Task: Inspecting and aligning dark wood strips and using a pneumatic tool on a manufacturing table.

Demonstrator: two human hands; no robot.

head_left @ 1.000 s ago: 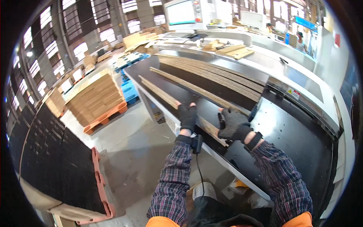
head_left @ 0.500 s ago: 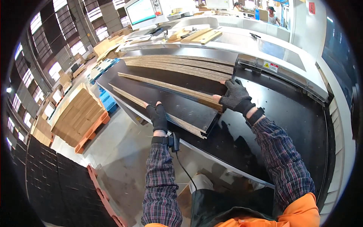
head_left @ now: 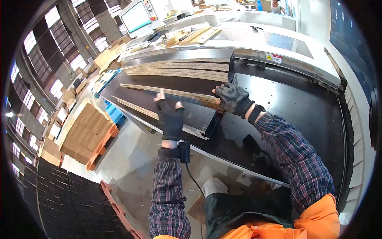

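Observation:
Three stacks of black-faced boards with brown particle edges lie on the black machine table. Over the near boards (head_left: 194, 114), my left hand (head_left: 171, 121) in a black fingerless glove is open, thumb and fingers spread. Its bare fingertips point toward the middle boards (head_left: 169, 92), and whether they touch anything is unclear. My right hand (head_left: 234, 98), in a dark grey fingerless glove, is closed round the right end of those middle boards. Behind them lies the far stack (head_left: 175, 72), several boards thick, its right end just beyond my right hand.
At the right is the machine's white beam (head_left: 294, 59) with a warning label. A monitor (head_left: 137, 18) stands at the back left, near loose wooden strips (head_left: 195, 36). Stacked panels (head_left: 85, 129) rest on an orange pallet at left; a dark stack (head_left: 67, 199) stands lower left.
My left hand has come up off the front edge of the near boards and its fingers have spread. My right hand has drawn away from the far stack's corner onto the middle boards' end.

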